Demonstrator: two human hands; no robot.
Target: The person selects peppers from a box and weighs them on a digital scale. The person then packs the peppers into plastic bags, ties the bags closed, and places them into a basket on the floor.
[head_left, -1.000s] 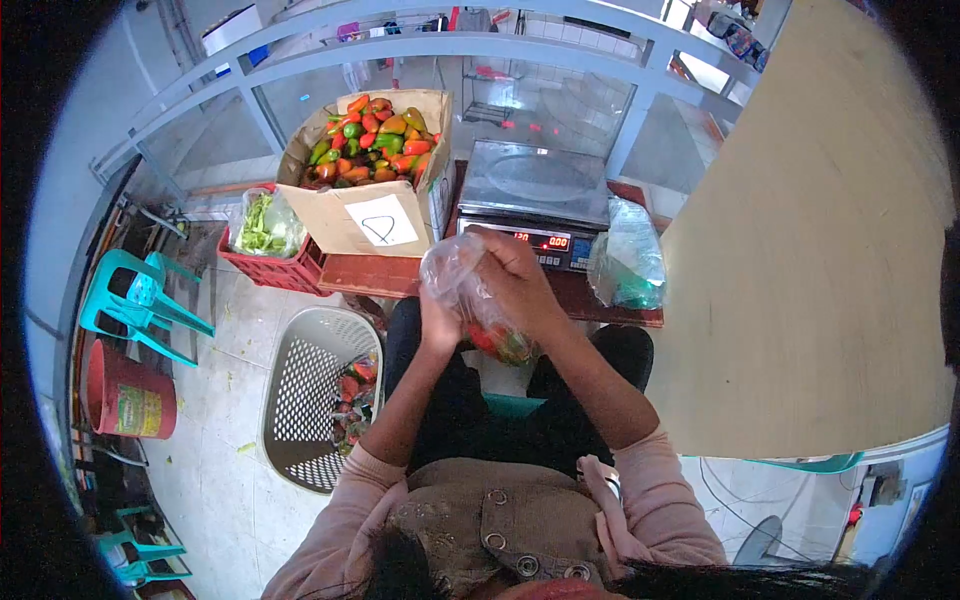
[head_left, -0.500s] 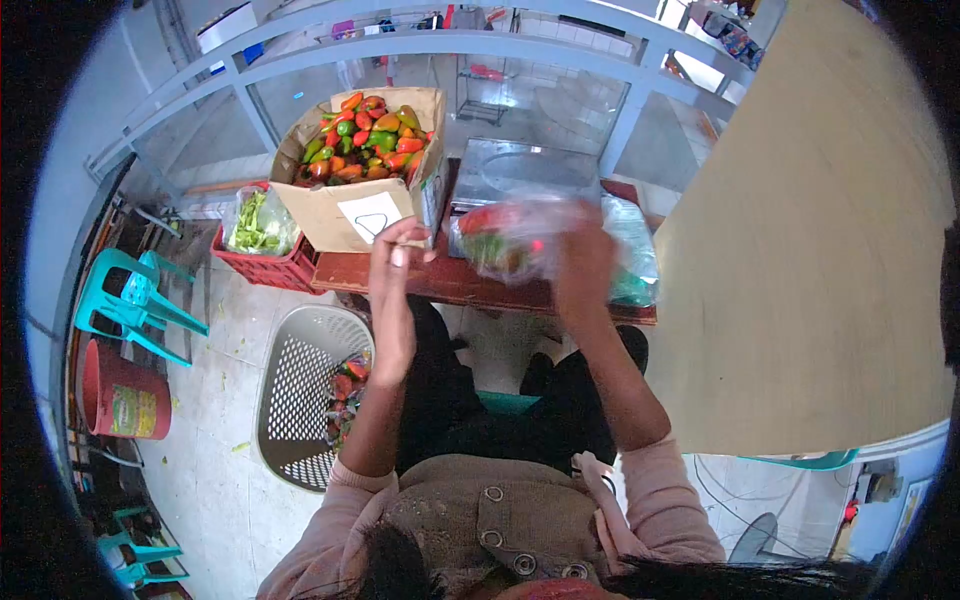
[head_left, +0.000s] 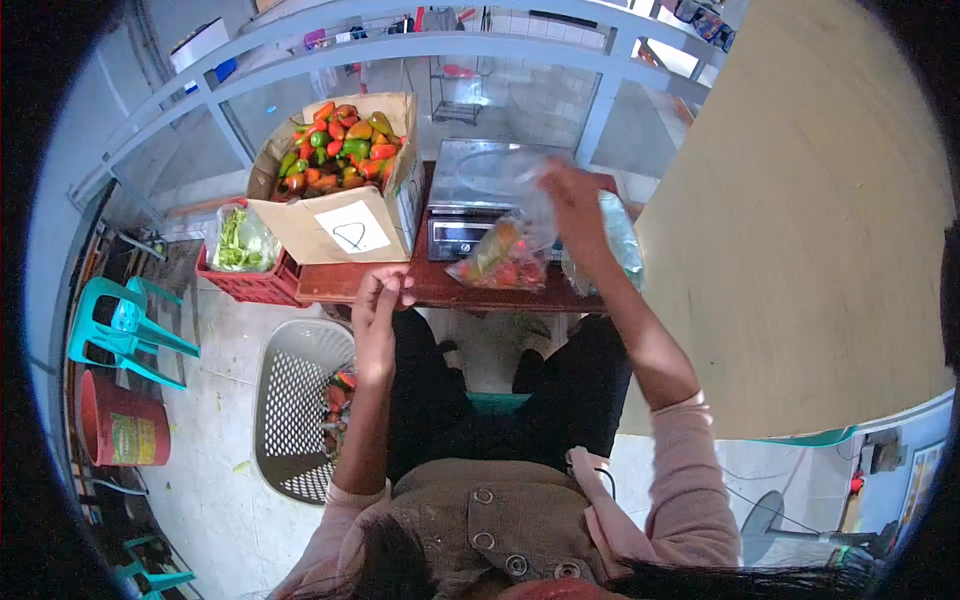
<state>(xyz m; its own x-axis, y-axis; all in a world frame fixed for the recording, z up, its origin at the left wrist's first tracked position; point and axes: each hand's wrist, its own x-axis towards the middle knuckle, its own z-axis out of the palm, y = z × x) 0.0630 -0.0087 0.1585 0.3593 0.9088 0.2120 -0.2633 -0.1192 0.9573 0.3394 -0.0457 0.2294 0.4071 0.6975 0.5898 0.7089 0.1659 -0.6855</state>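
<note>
My right hand (head_left: 575,200) grips the gathered top of a clear plastic bag of peppers (head_left: 505,258). Red and green peppers show through the bag, which hangs in front of the digital scale (head_left: 475,180) and partly covers its front panel. My left hand (head_left: 382,300) is by the table's front edge, below the cardboard box. Its fingers are curled together, and whatever they may hold is too small to make out. The open cardboard box (head_left: 330,215), left of the scale, is heaped with red, orange and green peppers (head_left: 345,145).
A red wooden table (head_left: 330,285) bears the box and scale. Light plastic bags (head_left: 622,235) lie at its right end, beside a large pale board (head_left: 800,220). A grey laundry-style basket (head_left: 285,400) holds bagged peppers. At left are a red crate (head_left: 250,285) and teal chair (head_left: 125,320).
The bag of peppers now hangs lower in front of the scale, held by its top in my right hand. My left hand has come down and its fingers have curled. The view has shifted slightly.
</note>
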